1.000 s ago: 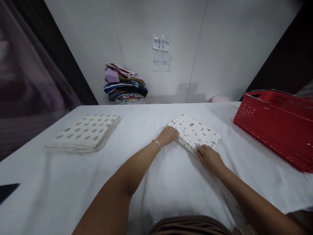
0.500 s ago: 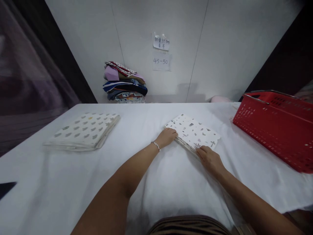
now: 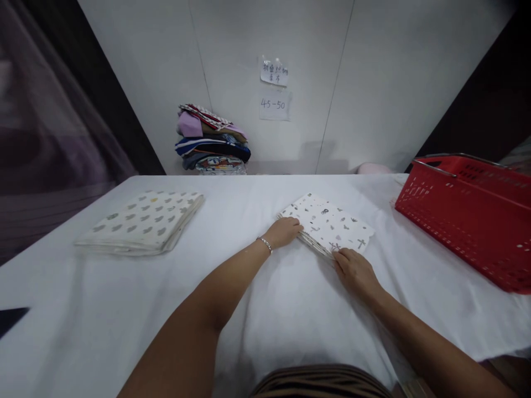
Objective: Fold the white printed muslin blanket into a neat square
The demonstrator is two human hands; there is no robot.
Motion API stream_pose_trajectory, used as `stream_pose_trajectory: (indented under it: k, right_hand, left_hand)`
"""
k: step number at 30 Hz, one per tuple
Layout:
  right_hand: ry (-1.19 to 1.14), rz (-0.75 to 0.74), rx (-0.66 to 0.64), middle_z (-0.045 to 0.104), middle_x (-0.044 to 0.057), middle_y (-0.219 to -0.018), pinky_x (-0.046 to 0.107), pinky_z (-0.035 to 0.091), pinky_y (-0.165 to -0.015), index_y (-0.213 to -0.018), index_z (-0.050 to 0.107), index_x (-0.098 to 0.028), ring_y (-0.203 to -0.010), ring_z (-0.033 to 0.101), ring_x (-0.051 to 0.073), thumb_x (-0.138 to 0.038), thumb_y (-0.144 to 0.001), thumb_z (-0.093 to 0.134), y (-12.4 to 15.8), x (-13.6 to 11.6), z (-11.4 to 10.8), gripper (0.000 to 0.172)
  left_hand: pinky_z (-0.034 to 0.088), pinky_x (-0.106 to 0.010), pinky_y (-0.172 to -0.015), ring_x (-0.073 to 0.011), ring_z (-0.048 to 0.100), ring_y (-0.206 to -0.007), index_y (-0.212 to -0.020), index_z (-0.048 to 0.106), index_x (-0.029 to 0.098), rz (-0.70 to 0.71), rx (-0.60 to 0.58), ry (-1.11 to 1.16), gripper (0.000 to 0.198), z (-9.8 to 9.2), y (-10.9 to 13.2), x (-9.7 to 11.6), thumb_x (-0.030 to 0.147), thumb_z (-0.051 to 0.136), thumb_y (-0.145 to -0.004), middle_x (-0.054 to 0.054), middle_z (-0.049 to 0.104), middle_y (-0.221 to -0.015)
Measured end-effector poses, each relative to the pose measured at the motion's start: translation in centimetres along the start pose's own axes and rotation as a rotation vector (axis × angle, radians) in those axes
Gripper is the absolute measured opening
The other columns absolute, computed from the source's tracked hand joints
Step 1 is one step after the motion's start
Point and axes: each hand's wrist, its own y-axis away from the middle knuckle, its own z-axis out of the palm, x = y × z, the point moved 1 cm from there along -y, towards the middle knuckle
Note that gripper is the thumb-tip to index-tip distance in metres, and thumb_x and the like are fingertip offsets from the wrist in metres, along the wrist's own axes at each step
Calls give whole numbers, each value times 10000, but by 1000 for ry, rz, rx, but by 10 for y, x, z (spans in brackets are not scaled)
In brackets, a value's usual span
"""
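Note:
A folded white cloth (image 3: 332,221) with small grey-brown prints lies on the white-covered table (image 3: 290,309), its layered edge turned toward me. My left hand (image 3: 285,231), with a silver bracelet at the wrist, grips the near left edge, fingers on top. At the near right corner my right hand (image 3: 355,270) pinches the same cloth, its thumb and fingers closed over the edge. The undersides of both grips are hidden. Off to the left rests a second folded cloth (image 3: 141,221), cream with grey cloud-like shapes, apart from both hands.
A red plastic basket (image 3: 468,215) with metal handles stands on the right of the table. Against the wall behind the far edge rises a stack of folded fabrics (image 3: 213,138). Handwritten paper signs (image 3: 275,105) hang on the wall. A dark corner (image 3: 12,320) shows at the left edge.

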Motion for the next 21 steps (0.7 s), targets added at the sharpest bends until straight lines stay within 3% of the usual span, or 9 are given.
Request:
stream_pose_trajectory:
  k: [7, 21]
  right_hand:
    - [40, -34, -32, 610, 80, -852, 295, 359, -651, -886, 620, -189, -777, 532, 198, -163, -889, 369, -3, 4, -5, 252]
    - [80, -43, 15, 591, 66, -825, 274, 323, -622, -842, 619, -173, -752, 504, 177, -123, -867, 410, -5, 6, -4, 217]
  left_hand:
    - [386, -301, -761, -169, 526, -884, -899, 579, 180, -15, 71, -97, 163, 13, -1, 1, 154, 419, -894, -55, 593, -927]
    - [365, -301, -756, -160, 514, -814, -827, 558, 163, -30, 177, -176, 176, 20, -1, 7, 106, 402, -884, -45, 583, -861]
